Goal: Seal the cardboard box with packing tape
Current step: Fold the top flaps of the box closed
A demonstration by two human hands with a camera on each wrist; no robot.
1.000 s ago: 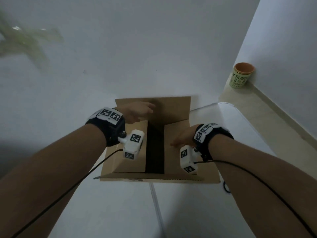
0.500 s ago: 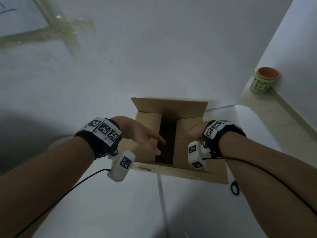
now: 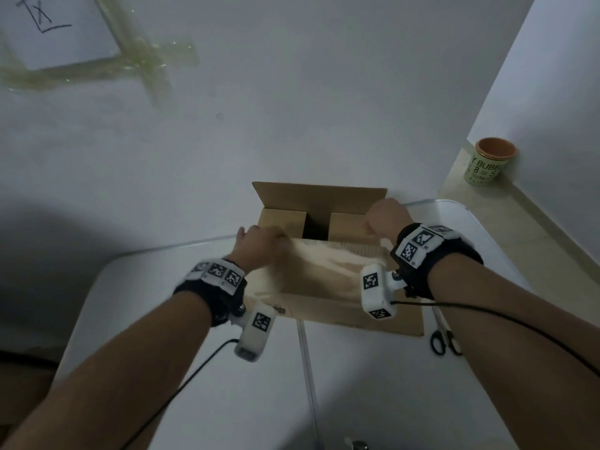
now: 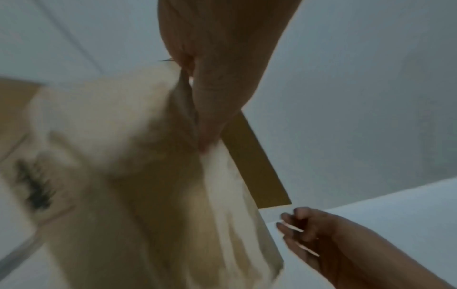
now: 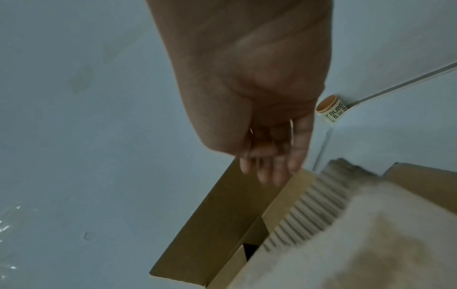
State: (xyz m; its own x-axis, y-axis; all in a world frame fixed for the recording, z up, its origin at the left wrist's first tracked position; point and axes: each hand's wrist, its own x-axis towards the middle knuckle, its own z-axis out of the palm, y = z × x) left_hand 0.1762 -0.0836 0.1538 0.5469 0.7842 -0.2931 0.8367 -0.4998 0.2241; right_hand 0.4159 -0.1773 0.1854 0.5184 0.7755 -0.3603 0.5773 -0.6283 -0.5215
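Head view: the brown corrugated cardboard box (image 3: 324,222) stands on the white counter (image 3: 194,368) against the wall, far flap upright, two side flaps folded inward with a dark gap between them. The near flap (image 3: 324,271), motion-blurred, is raised between the two hands. The left hand (image 3: 259,243) is at the flap's left corner; the right hand (image 3: 386,217) is above the box's right side, beyond the flap's right end. Black-handled scissors (image 3: 444,341) lie on the counter just right of the box. Left wrist view: the left hand (image 4: 212,82) pinches the flap edge with its fingers curled. The right hand (image 4: 319,236) appears lower right, loosely curled. Right wrist view: the right hand (image 5: 262,121) hangs above the box with fingers relaxed, holding nothing.
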